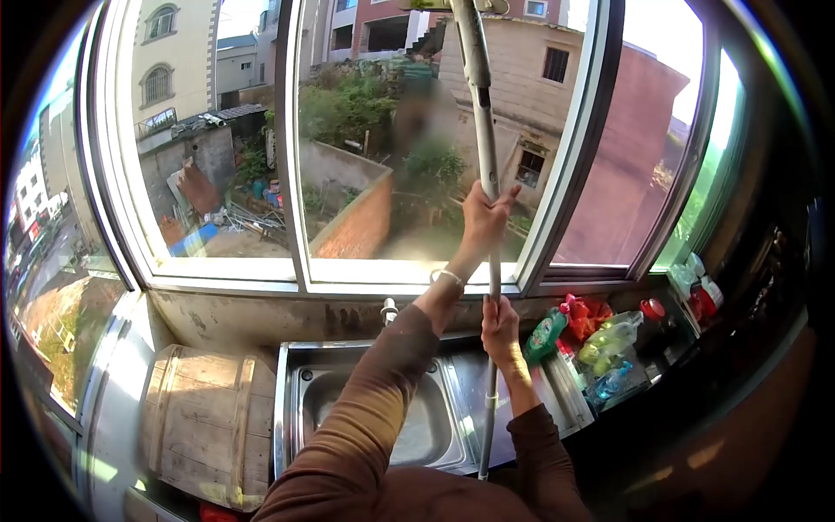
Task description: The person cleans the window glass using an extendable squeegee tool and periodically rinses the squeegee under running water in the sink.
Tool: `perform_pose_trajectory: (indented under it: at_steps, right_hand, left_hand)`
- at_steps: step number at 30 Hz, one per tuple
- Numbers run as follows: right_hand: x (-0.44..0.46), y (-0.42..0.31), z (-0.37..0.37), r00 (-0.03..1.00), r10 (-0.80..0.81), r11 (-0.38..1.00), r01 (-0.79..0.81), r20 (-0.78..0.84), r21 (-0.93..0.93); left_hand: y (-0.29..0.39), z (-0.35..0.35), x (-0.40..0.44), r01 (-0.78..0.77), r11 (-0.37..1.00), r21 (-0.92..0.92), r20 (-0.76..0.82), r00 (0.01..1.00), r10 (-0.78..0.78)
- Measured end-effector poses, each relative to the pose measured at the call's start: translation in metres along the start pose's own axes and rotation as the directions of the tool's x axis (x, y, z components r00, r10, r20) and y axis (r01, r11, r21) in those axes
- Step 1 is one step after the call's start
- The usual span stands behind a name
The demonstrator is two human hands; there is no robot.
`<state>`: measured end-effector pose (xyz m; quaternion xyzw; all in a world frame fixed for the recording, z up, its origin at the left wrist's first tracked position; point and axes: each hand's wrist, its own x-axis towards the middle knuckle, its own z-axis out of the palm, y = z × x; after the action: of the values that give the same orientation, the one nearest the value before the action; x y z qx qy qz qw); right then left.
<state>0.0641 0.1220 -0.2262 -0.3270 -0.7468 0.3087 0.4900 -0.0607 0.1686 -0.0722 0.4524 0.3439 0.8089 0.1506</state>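
Observation:
A long pale metal pole [479, 96] stands nearly upright in front of the window. My left hand [487, 217] is wrapped round its middle, a bracelet on the wrist and one finger pointing outward. Lower down, above the sink's right side, my right hand [500, 329] grips the same pole. The pole's lower end runs down over the drainboard towards my body, and its top meets a fitting [461, 5] partly cut off at the frame's upper edge. Behind the pole is the window glass [417, 174], which looks smeared near the centre.
A steel sink [426, 418] with a faucet [389, 311] lies below the window. Wooden boards [204, 418] are at its left. A green bottle [545, 335], red and clear plastic bags [609, 339] and a blue bottle [611, 381] stand at the right. Window frames [561, 148] rise ahead.

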Motion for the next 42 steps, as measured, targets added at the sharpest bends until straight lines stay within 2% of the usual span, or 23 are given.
perform_pose_trajectory:
  at_steps: [1, 2, 3, 5, 6, 7, 8, 9, 11, 14, 18, 19, 23, 25, 27, 28, 29, 30, 32, 34, 38, 41, 42]
  right_hand:
    - [-0.027, 0.014, -0.003, 0.983, -0.168, 0.985, 0.165, -0.078, -0.045]
    - [-0.058, 0.030, -0.011, 0.998, -0.048, 0.998, 0.046, -0.034, -0.046]
    - [-0.089, 0.047, -0.021, 1.000, -0.016, 0.997, 0.015, -0.003, -0.071]
    - [-0.160, 0.101, -0.040, 0.991, 0.109, 0.941, -0.077, 0.083, -0.329]
    - [-0.193, 0.112, -0.048, 0.974, 0.195, 0.961, -0.166, 0.118, -0.221]
    - [-0.223, 0.119, -0.057, 0.953, 0.268, 0.937, -0.224, 0.143, -0.268]
    - [-0.255, 0.132, -0.063, 0.954, 0.272, 0.929, -0.225, 0.129, -0.296]
    - [-0.284, 0.146, -0.067, 0.956, 0.271, 0.920, -0.223, 0.114, -0.322]
    - [-0.332, 0.157, -0.074, 0.921, 0.373, 0.867, -0.303, 0.112, -0.395]
    - [-0.362, 0.161, -0.078, 0.865, 0.490, 0.815, -0.410, 0.110, -0.408]
    - [-0.367, 0.151, -0.079, 0.840, 0.537, 0.800, -0.478, 0.079, -0.363]
    - [-0.367, 0.148, -0.080, 0.841, 0.536, 0.802, -0.481, 0.071, -0.353]
    - [-0.340, 0.134, -0.088, 0.931, 0.366, 0.888, -0.351, -0.007, -0.296]
    - [-0.287, 0.110, -0.100, 0.976, 0.204, 0.943, -0.218, -0.082, -0.253]
    - [-0.185, 0.047, -0.113, 0.977, 0.167, 0.977, -0.182, -0.130, -0.114]
    - [-0.135, 0.029, -0.120, 0.981, 0.134, 0.963, -0.162, -0.138, -0.217]
    - [-0.081, 0.001, -0.129, 0.996, 0.063, 0.998, -0.063, -0.063, -0.010]
    - [-0.041, -0.038, -0.140, 0.998, 0.054, 0.989, -0.051, -0.013, 0.141]
    - [0.036, -0.110, -0.160, 0.997, -0.040, 0.921, 0.012, 0.065, 0.388]
    - [0.084, -0.153, -0.171, 0.987, -0.047, 0.805, -0.052, 0.151, 0.590]
    - [0.139, -0.145, -0.156, 0.997, 0.033, 0.883, -0.058, 0.063, 0.466]
    - [0.122, -0.077, -0.143, 0.998, 0.062, 0.939, -0.051, -0.021, 0.340]
    - [0.109, -0.054, -0.139, 0.997, 0.071, 0.946, -0.064, -0.011, 0.319]
  left_hand:
    - [-0.011, -0.002, -0.035, 0.059, 0.998, -0.033, -0.021, 0.998, -0.060]
    - [-0.019, -0.005, -0.070, 0.252, 0.968, 0.006, -0.014, 0.968, -0.252]
    - [-0.041, -0.009, -0.105, 0.298, 0.955, 0.010, 0.019, 0.954, -0.298]
    - [-0.067, -0.014, -0.178, 0.457, 0.885, -0.089, 0.033, 0.889, -0.456]
    - [-0.081, -0.017, -0.213, 0.495, 0.863, -0.098, 0.043, 0.869, -0.493]
    - [-0.103, -0.018, -0.251, 0.525, 0.844, -0.111, -0.002, 0.849, -0.528]
    - [-0.104, -0.022, -0.281, 0.638, 0.760, -0.123, 0.039, 0.769, -0.638]
    - [-0.127, -0.029, -0.316, 0.672, 0.711, -0.206, 0.078, 0.736, -0.672]
    - [-0.126, -0.035, -0.358, 0.731, 0.679, -0.058, 0.053, 0.682, -0.729]
    - [-0.137, -0.042, -0.402, 0.813, 0.582, 0.024, 0.056, 0.580, -0.813]
    - [-0.156, -0.055, -0.435, 0.857, 0.481, 0.185, 0.110, 0.468, -0.877]
    - [-0.146, -0.051, -0.427, 0.853, 0.480, 0.206, 0.133, 0.462, -0.877]
    - [-0.106, -0.014, -0.372, 0.780, 0.622, 0.064, 0.137, 0.611, -0.780]
    - [-0.068, 0.024, -0.303, 0.643, 0.763, -0.069, 0.185, 0.760, -0.623]
    - [-0.016, 0.065, -0.204, 0.516, 0.844, -0.144, 0.274, 0.841, -0.467]
    - [0.009, 0.086, -0.150, 0.427, 0.885, -0.187, 0.307, 0.881, -0.360]
    - [0.034, 0.105, -0.093, 0.293, 0.936, -0.197, 0.344, 0.914, -0.214]
    - [0.065, 0.125, -0.043, 0.253, 0.944, -0.213, 0.376, 0.913, -0.160]
    - [0.101, 0.161, 0.057, 0.208, 0.962, -0.175, 0.368, 0.920, -0.132]
    - [0.123, 0.189, 0.136, 0.191, 0.974, -0.122, 0.417, 0.900, -0.124]
    - [0.128, 0.202, 0.161, 0.113, 0.992, 0.064, 0.282, 0.951, -0.126]
    - [0.074, 0.184, 0.130, 0.125, 0.992, 0.015, 0.408, 0.905, -0.120]
    - [0.060, 0.177, 0.107, 0.102, 0.994, 0.047, 0.384, 0.917, -0.112]
